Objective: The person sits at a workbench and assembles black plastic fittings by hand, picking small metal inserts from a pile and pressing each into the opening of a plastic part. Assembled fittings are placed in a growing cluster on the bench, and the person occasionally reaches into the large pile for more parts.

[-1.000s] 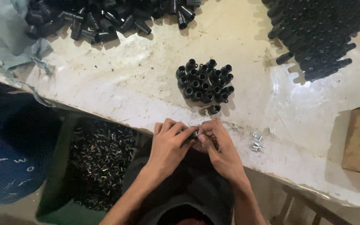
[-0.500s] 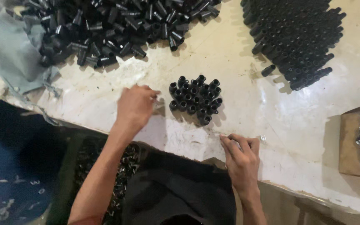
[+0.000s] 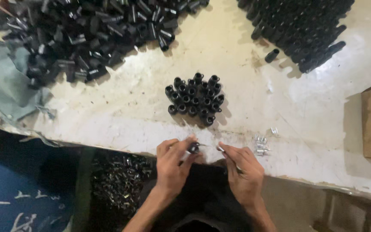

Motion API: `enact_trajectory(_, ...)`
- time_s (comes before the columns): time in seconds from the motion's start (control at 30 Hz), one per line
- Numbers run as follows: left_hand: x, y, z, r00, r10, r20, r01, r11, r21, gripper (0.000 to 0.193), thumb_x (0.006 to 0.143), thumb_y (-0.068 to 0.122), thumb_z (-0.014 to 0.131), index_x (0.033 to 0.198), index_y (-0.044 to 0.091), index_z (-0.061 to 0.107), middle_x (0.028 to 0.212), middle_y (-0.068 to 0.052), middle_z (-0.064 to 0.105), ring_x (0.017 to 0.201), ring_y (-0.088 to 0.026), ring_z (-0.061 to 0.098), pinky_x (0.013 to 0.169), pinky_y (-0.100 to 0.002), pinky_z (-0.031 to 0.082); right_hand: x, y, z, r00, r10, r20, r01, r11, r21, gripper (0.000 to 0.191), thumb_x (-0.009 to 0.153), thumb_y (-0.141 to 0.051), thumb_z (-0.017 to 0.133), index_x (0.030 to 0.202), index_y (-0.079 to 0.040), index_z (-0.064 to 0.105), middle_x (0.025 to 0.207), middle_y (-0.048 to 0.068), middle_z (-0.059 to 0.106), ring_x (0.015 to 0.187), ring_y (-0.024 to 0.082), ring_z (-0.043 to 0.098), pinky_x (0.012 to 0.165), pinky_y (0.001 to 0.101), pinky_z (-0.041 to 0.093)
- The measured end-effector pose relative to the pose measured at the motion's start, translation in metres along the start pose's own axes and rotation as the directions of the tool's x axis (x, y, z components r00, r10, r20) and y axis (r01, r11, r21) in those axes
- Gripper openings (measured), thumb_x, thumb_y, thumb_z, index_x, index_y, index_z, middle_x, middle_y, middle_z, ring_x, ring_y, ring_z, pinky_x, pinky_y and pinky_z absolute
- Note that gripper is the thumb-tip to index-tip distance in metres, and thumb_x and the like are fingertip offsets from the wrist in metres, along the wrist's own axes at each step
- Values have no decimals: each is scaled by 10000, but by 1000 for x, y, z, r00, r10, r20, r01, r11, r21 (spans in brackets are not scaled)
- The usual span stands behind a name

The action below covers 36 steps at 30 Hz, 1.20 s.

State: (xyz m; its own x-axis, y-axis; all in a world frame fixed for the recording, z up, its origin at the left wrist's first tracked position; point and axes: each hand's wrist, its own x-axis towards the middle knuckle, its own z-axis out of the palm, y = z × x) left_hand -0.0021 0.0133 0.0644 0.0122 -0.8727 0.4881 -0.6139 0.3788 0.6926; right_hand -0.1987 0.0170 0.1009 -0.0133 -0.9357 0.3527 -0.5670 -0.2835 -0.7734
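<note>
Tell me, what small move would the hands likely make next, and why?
Probably bring the hands together: the left hand pinches a small black tube, the right hand holds a small metal piece, tips facing, apart.

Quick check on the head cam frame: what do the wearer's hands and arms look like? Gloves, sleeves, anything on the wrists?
Both bare. Left hand: no glove, no ring or watch visible, forearm uncovered down to the frame edge. Right hand: same, no glove, wrist bare, no band or sleeve in view. No cables or markings on either. Dark clothing shows below, between the arms.
</note>
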Motion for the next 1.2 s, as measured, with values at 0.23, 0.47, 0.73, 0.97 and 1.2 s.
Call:
enact_trajectory(0.23,-18,-3,10,997,73,-38,-61,967,249,385,842,315,845,1184,187,723,1114,90,709,1136,-182,588,987,-422,270,-2,-6,29,982,127,141,-149,976,161,176,852,39,781,1016,-21,765,1054,95,768,781,203,664,647,267,512)
enact_trajectory(0.47,-28,-12,9,999,54,-7,-51,973,223,397,825,296,832,1196,188,738,1124,41,665,1122,-212,552,991,-427,303,7,-42,31,964,-231,130,253,948,-193,171,860,0,777,1021,-40,733,1075,98,750,890,244,745,738,330,583)
enact_trajectory(0.73,-7,0,-8,996,-17,93,-6,971,239,375,848,254,825,1203,161,750,1076,17,684,1090,-195,568,973,-421,316,14,-34,2,788,531,311,-366,811,-456,366,882,-225,798,1178,-109,616,938,96,725,754,265,720,686,401,559)
enact_trajectory(0.97,58,-66,-39,973,-193,128,129,912,390,394,806,319,832,1143,123,774,1014,-18,712,1072,-227,577,971,-440,328,10,11,-16,999,-14,50,45,706,-707,356,891,-154,774,1238,-120,706,1152,133,690,951,311,594,768,406,537)
enact_trajectory(1.2,160,-108,-90,980,130,-149,-3,763,647,275,864,162,799,1111,65,727,1098,-109,709,1051,-326,573,886,-462,438,6,34,-26,999,-54,3,45,796,-603,306,844,-142,811,1140,-66,797,1099,118,698,916,274,580,759,385,531)
